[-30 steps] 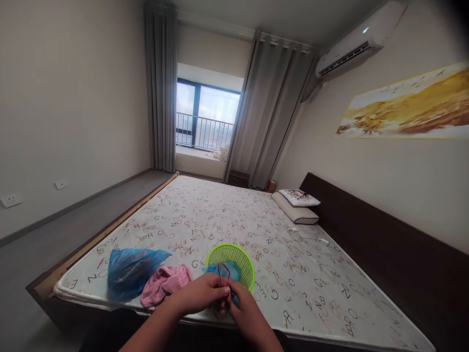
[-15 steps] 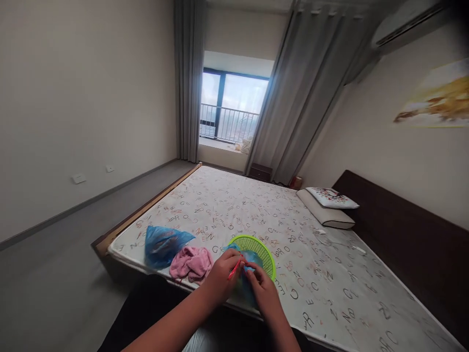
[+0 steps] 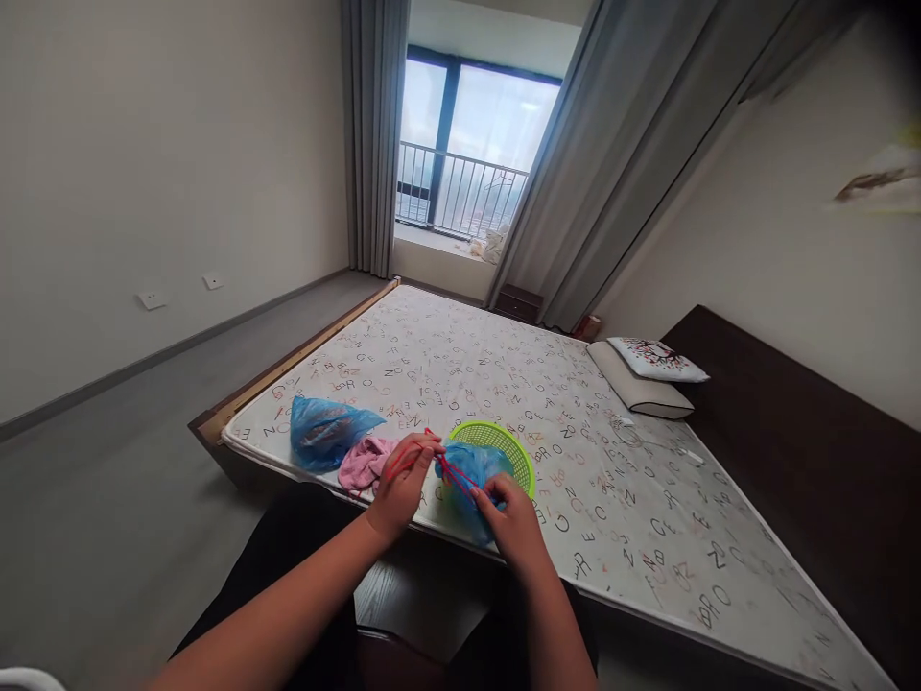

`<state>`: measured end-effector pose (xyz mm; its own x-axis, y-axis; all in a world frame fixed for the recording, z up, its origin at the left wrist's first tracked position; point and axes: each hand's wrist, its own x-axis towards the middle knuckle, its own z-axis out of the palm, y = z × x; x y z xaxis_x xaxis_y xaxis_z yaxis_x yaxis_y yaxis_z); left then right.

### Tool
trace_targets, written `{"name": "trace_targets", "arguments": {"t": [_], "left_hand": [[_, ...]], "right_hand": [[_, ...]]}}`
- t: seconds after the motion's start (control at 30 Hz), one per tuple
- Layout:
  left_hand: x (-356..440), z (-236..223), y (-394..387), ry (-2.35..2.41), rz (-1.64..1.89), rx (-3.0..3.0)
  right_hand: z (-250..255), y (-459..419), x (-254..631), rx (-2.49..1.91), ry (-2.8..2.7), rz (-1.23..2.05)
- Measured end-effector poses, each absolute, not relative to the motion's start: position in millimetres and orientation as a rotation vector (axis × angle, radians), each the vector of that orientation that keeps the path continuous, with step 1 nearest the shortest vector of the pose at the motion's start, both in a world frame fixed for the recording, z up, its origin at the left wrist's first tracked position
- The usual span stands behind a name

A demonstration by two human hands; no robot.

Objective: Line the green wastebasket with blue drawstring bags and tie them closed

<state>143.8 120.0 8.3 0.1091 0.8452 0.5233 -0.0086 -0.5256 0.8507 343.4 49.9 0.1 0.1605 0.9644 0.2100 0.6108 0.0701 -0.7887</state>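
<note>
red string (image 3: 459, 473) stretches in thin strands between your two hands, above the near edge of the mattress (image 3: 460, 365) and in front of the blue plastic bag (image 3: 489, 463) that sits in the green basket (image 3: 531, 480). your left hand (image 3: 403, 487) has its grip pressed together, thumb against fingers, pinching the string, and part of the string loops loosely over that hand. your right hand (image 3: 509, 518) has its grip pinching the other end of the strands between thumb and fingertips, just beside the basket's near right side. you have the hands a little apart, the left one slightly farther forward. the blue plastic bag spills over the basket's near rim and hangs down behind the strands; you cannot tell from here whether the string is fastened to it.

to the left of your left hand lies a crumpled pink cloth (image 3: 362, 467), partly hidden by your fingers. beyond it, a second blue bag (image 3: 327, 434) rests at the mattress's left side, with something inside that cannot be made out. the mattress carries a scattered letter print in black and red. at its far right, near the dark headboard (image 3: 798, 408), a white pillow (image 3: 658, 359) with a tree print lies on a beige pillow (image 3: 637, 392).
</note>
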Motion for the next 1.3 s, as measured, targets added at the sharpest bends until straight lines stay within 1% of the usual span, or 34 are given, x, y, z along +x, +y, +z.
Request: {"name": "trace_targets", "arguments": {"t": [0.07, 0.1, 0.17, 0.27, 0.33, 0.4, 0.43, 0.47, 0.57, 0.63, 0.73, 0.9, 0.97, 1.03, 1.17, 1.3], "left_hand": [[140.5, 5.6, 124.2, 0.895, 1.543, 1.617], [139.4, 4.6, 125.8, 0.915, 1.556, 1.600], [138.2, 3.7, 127.2, 0.918, 1.579, 1.595], [138.6, 6.4, 124.4, 0.826, 1.582, 1.677], [139.9, 11.3, 119.8, 0.710, 1.529, 1.760], [141.9, 17.8, 113.8, 0.580, 1.419, 1.850], [143.1, 21.2, 110.6, 0.523, 1.346, 1.896], [144.3, 24.4, 107.4, 0.472, 1.271, 1.941], [147.4, 31.1, 99.4, 0.357, 1.089, 2.032], [148.5, 32.4, 96.2, 0.314, 1.034, 2.050], [149.6, 30.6, 93.9, 0.299, 0.998, 2.043], [152.3, 24.0, 90.7, 0.364, 1.009, 2.002], [153.2, 20.8, 89.3, 0.400, 1.052, 1.966], [153.5, 16.7, 88.5, 0.440, 1.103, 1.901], [153.1, 5.7, 89.8, 0.552, 1.190, 1.708], [150.4, -5.3, 98.6, 0.606, 1.197, 1.399]], "right_hand": [[0.9, 47.8, 346.1, -1.597, -1.561, 0.471], [1.4, 46.6, 347.0, -1.571, -1.583, 0.483], [2.9, 44.3, 347.2, -1.547, -1.639, 0.608], [5.9, 42.8, 343.9, -1.626, -1.679, 0.799], [8.6, 44.3, 339.9, -1.660, -1.579, 0.741], [12.6, 48.1, 335.5, -1.597, -1.450, 0.644], [15.3, 50.7, 333.4, -1.538, -1.405, 0.650], [18.6, 53.6, 331.7, -1.473, -1.380, 0.708], [30.8, 61.9, 330.2, -1.303, -1.393, 1.017], [39.1, 65.7, 332.6, -1.259, -1.440, 1.116], [48.1, 67.7, 338.6, -1.303, -1.500, 1.073], [50.1, 64.7, 341.3, -1.457, -1.543, 0.860], [46.5, 63.4, 340.1, -1.489, -1.455, 0.780], [42.0, 63.0, 339.9, -1.457, -1.241, 0.784], [37.4, 65.0, 347.9, -1.155, -0.706, 0.943], [43.6, 64.6, 371.0, -0.881, -0.391, 1.041]]}}
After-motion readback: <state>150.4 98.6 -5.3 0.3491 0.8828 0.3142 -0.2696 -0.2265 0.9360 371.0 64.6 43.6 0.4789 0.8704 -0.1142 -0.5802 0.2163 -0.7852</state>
